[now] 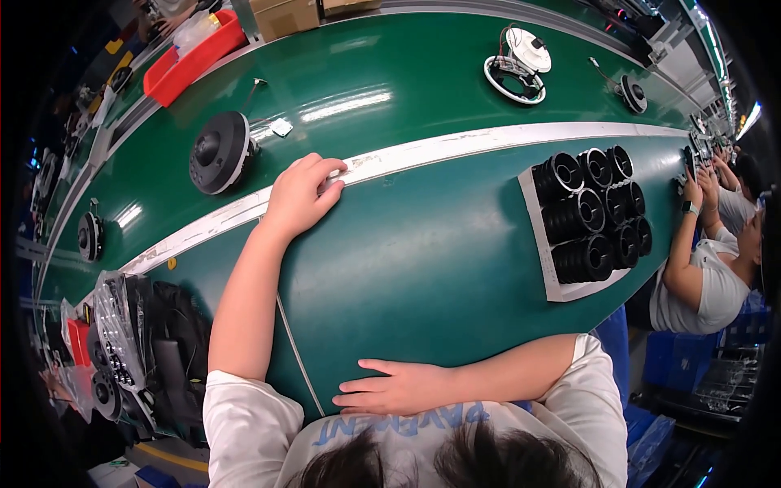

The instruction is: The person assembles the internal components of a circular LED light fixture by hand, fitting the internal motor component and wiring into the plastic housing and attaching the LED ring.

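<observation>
My left hand (305, 193) rests at the white rail (423, 154) between the two green surfaces. Its fingers are curled at the rail, and whether anything small is in them is hidden. Just left of it, on the far surface, a round black speaker-like unit (218, 153) with a pale rim stands tilted, and a small white connector (281, 127) on a wire lies beside it. My right hand (399, 387) lies flat at the near table edge, close to my body, fingers stretched out and holding nothing.
On the right, a white tray (533, 236) bears several black ribbed cylinders (579, 213). Across the rail are a white ring-shaped assembly (514, 80), smaller black units (633, 94) and a red bin (195, 61). Bagged parts (122, 333) stand at left; a co-worker (704, 268) sits at right.
</observation>
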A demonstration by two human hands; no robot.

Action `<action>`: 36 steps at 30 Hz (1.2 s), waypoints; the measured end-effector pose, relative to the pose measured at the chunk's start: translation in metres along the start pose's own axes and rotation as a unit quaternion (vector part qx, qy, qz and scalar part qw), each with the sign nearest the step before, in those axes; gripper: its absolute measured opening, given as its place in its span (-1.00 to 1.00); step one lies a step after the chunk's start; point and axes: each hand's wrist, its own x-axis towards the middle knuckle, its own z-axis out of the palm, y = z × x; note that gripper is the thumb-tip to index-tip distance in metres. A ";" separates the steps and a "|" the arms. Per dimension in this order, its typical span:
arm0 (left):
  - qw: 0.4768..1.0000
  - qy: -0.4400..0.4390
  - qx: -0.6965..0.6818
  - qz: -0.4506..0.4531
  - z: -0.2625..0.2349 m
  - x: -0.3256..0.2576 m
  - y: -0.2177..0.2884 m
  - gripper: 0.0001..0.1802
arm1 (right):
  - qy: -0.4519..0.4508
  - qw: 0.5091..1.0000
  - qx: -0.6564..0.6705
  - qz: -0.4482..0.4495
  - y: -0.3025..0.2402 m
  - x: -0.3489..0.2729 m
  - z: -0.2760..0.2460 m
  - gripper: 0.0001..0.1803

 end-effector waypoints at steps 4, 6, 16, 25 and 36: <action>1.000 -0.001 -0.004 0.003 0.002 0.002 -0.001 -0.82 | -0.016 1.000 0.005 -0.003 0.002 0.000 -0.003 -0.42; 1.000 -0.005 -0.002 -0.006 0.001 0.001 0.000 -0.82 | -0.013 1.000 0.007 -0.002 0.001 0.000 -0.003 -0.42; 0.993 0.113 0.032 0.024 0.008 0.002 -0.013 -0.75 | -0.011 1.000 0.001 -0.003 0.001 -0.001 -0.002 -0.41; 0.995 0.091 0.045 -0.009 0.006 0.001 -0.013 -0.71 | -0.015 1.000 0.003 -0.003 0.002 -0.001 -0.002 -0.42; 0.987 0.089 0.111 -0.077 0.002 0.001 -0.013 -0.80 | -0.017 1.000 0.011 -0.009 0.002 -0.001 -0.002 -0.42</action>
